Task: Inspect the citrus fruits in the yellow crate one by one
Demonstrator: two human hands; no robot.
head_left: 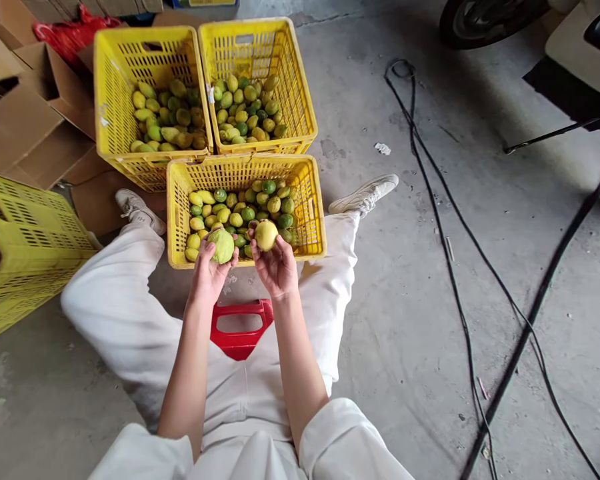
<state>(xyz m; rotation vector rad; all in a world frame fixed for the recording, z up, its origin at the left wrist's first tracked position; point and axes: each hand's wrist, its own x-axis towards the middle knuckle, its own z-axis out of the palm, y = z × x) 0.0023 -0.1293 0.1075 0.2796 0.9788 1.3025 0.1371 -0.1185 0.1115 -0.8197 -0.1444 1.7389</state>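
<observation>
My left hand (211, 267) is closed round a bumpy green citrus fruit (222, 247), its fingers partly hidden beneath it. In my right hand (276, 265) sits a rounder, smoother yellow citrus fruit (266, 235), gripped between thumb and fingers. Both fruits are held side by side, a little apart, above the near edge of a yellow plastic crate (175, 200). Inside that crate lie many green and yellow fruits (223, 215), some hidden behind my hands.
Two more yellow crates, a left one (101, 100) and a right one (305, 107), hold similar fruit behind. Another crate (30, 247) lies at far left near cardboard boxes (25, 133). Black cables (480, 263) cross the floor on the right. A red stool (240, 310) shows between my legs.
</observation>
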